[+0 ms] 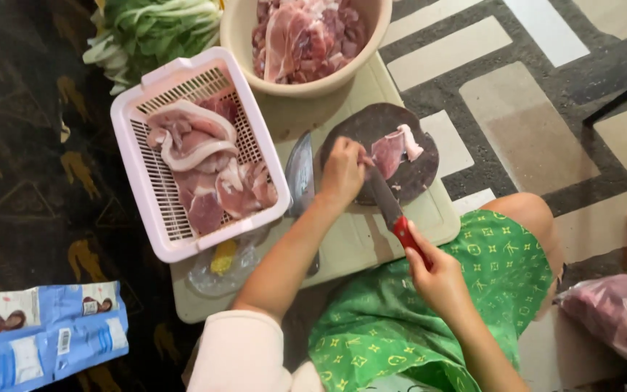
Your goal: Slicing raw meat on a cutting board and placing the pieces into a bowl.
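While the piece of raw pork lies on the round dark chopping board, the left hand pins its near edge and the right hand is closed round the red-handled knife, blade at the meat: slicing is under way. A clean cut likely needs steady downward pressure clear of the fingertips. Left of the board sit a cleaver and a pink basket of pork; beyond it, a beige bowl.

Pink slotted basket holds raw pork slabs, sits left on pale tray. Beige bowl up top, full of cut meat. Leafy greens just beside, top left. Cleaver lying flat near basket. Blue packets bottom left on floor. Plastic bags far right.
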